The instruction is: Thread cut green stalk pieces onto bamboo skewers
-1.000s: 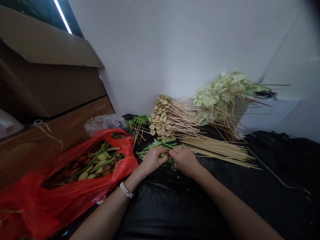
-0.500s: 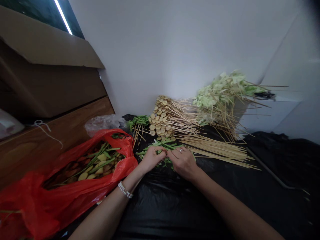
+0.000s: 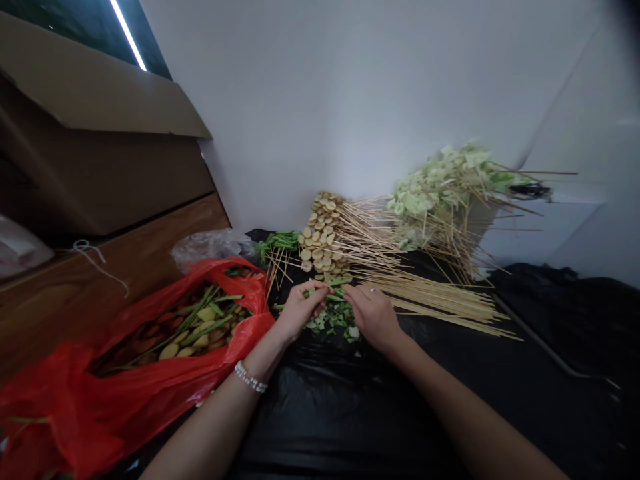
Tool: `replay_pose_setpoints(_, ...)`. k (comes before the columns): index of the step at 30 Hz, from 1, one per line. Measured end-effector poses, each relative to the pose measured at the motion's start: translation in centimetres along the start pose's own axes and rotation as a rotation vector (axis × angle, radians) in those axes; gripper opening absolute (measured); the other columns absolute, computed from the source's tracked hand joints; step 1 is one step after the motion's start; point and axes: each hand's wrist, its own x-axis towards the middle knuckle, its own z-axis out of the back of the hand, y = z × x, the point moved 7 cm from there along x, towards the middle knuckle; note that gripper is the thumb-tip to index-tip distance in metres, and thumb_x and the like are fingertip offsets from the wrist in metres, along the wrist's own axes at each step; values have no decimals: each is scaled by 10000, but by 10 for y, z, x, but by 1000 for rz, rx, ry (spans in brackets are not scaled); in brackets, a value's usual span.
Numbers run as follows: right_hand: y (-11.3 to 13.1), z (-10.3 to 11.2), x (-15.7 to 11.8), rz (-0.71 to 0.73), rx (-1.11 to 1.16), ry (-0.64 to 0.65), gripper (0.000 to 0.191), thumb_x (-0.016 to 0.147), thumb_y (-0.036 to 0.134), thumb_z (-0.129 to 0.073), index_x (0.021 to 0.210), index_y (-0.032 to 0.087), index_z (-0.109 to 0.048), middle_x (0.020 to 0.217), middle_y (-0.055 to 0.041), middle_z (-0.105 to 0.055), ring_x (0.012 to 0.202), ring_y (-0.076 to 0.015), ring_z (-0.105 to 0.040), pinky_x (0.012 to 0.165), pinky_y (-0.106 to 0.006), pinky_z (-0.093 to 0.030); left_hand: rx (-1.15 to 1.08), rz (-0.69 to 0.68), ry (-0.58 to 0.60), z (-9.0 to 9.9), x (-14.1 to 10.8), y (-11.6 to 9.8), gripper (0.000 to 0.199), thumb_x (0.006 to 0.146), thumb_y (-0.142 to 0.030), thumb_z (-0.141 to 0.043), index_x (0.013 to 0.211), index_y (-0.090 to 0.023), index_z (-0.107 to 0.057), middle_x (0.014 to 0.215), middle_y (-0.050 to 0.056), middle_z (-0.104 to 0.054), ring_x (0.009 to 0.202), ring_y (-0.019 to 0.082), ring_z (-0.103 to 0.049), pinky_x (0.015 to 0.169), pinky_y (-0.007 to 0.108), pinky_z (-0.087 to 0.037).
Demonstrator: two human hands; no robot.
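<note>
Both hands work close together over a heap of chopped green bits with some white pieces in it. My left hand is closed, with thumb and fingers pinched on a slim green vegetable stalk. Opposite it, my right hand, wearing a ring, pinches near the same stalk's other end. The fingertips partly cover the stalk, so its exact kind is unclear. Just behind the hands lie potato slices on skewers, stacked in a pile. Bare bamboo skewers are spread right of my right hand.
On the left, an open red plastic bag holds potato slices and green stalks. Crumpled clear plastic and a green bundle on sticks sit behind. Skewered cabbage leaves pile up at the right. Black plastic sheeting covers the surface; a cardboard box stands left.
My hands have drawn slightly apart, the right one moving a little to the right. More of the chopped green heap shows between and below them.
</note>
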Motion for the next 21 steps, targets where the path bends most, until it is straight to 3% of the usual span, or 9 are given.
replay_pose_setpoints(4, 0, -2, -2, -6, 56, -2, 327, 982, 253, -362, 1218, 155, -565, 923, -88, -680, 829, -189, -584, 773, -299, -423, 103, -2, -34, 3, 1, 7, 390, 666, -416, -754, 919, -122, -710, 422, -63, -459, 362, 48, -342, 364, 171, -209)
replay_pose_setpoints(10, 5, -4, -1, 56, 4, 32, 374, 979, 254, -364, 1305, 117, -486, 971, -103, -677, 814, -202, -572, 785, -314, -420, 143, -9, 37, 0, 3, 15, 315, 678, -416, -737, 820, -136, -700, 606, 4, -644, 375, 46, -378, 360, 186, -231)
replay_pose_setpoints(18, 3, -7, -2, 40, 20, 95, 220, 956, 247, -425, 1026, 172, -620, 868, -62, -677, 822, -203, -544, 762, -295, -387, 212, -23, 100, -3, 2, 9, 327, 733, -462, -679, 739, -135, -677, 566, -15, -598, 388, 47, -378, 375, 185, -238)
replay_pose_setpoints(21, 1, -9, -2, 29, 7, 115, 196, 946, 253, -458, 1029, 179, -620, 866, -56, -679, 843, -206, -542, 769, -293, -373, 183, -8, 48, 2, 3, 9, 345, 702, -468, -705, 744, -127, -678, 569, -16, -596, 382, 40, -365, 374, 185, -226)
